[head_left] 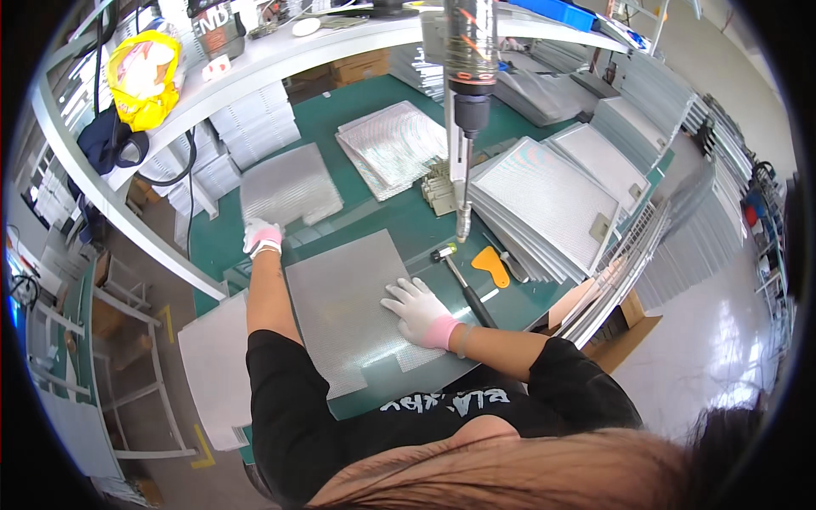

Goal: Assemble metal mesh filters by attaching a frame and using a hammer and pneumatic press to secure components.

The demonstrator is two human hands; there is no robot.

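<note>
A grey, fine-mesh metal sheet (pixel 348 289) with notched near corners lies on the green table right in front of me. My right hand (pixel 421 316), in a white and pink glove, rests flat on its right part with the fingers spread. My left hand (pixel 263 238), gloved the same way, reaches forward to the near left corner of another mesh sheet (pixel 291 189). Its fingers are bent together at that corner, and the fingertips are partly hidden. Above the table hangs a power screwdriver (pixel 473 64), its long bit pointing down, apart from both hands.
Right of the mesh lie a hammer (pixel 466 287), an orange scraper (pixel 490 267) and a dark-handled tool (pixel 510 262). Framed panels (pixel 544 204) are stacked at the right. Further back are mesh sheets (pixel 395 144) and small metal plates (pixel 439 189). A white shelf post (pixel 136 212) slants at left.
</note>
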